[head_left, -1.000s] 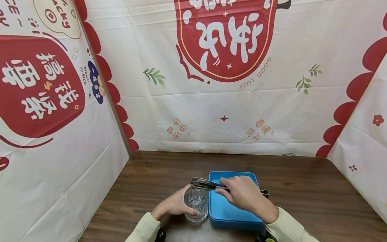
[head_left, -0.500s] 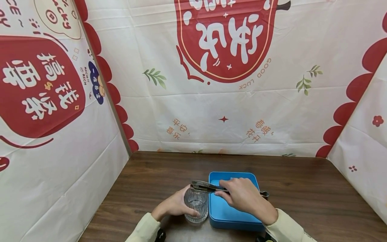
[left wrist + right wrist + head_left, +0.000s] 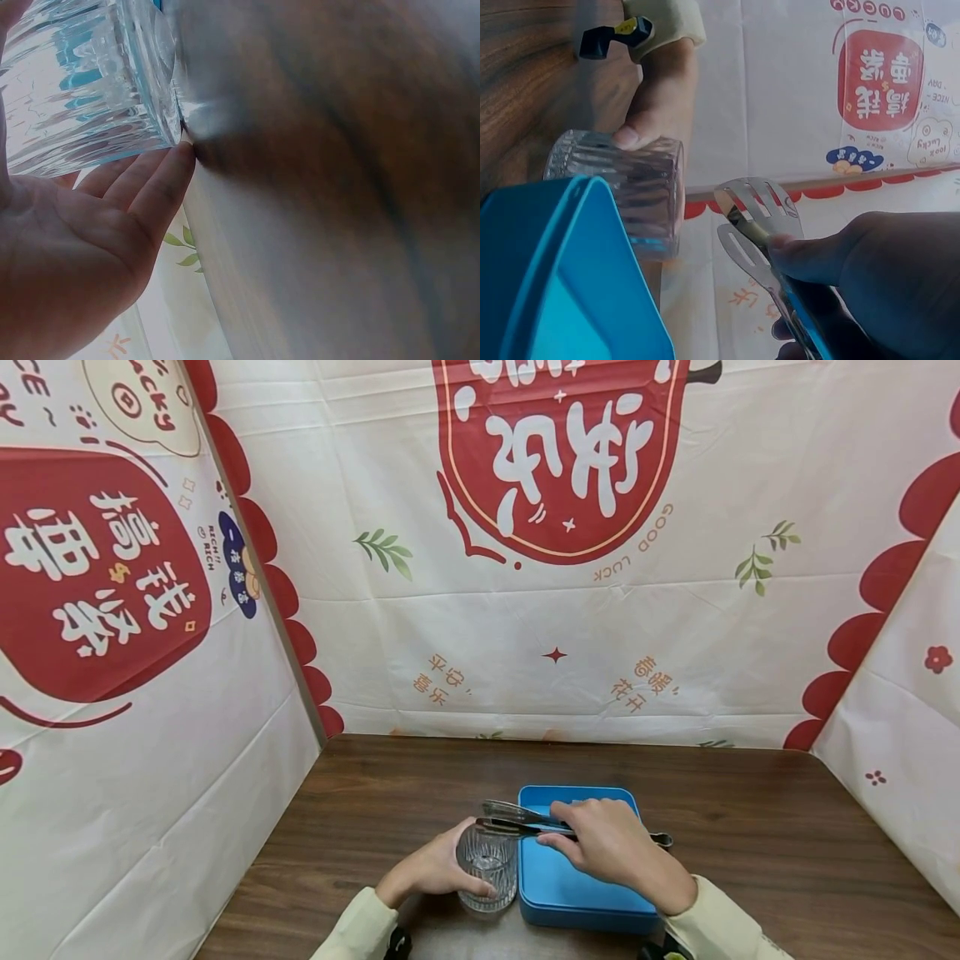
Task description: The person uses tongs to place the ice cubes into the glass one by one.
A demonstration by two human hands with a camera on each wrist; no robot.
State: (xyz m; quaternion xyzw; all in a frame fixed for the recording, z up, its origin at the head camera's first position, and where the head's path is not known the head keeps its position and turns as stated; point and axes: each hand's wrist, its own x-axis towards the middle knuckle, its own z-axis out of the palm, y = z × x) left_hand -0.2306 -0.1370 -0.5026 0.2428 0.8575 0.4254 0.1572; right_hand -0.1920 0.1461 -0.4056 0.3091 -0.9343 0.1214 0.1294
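Note:
A clear ribbed glass (image 3: 501, 864) stands upright on the table, touching or very near the left side of a blue box. My left hand (image 3: 431, 867) holds it, thumb across the near side and fingers round the far side. My right hand (image 3: 615, 847) grips metal tongs (image 3: 502, 828) above the box, their slotted ends (image 3: 769, 206) reaching left over the glass rim. The tong ends are spread apart, and I see nothing between them. Whether the glass has anything in it I cannot tell.
The blue box (image 3: 577, 917) is open at the top and sits under my right hand, which hides part of its inside. Around it lies the brown wooden table (image 3: 390, 777). Printed white cloth walls (image 3: 510, 627) enclose the back and both sides.
The ends of the tongs, close together half a second ago, are now spread apart. My right hand has shifted slightly right. The left hand, glass and box have stayed in place.

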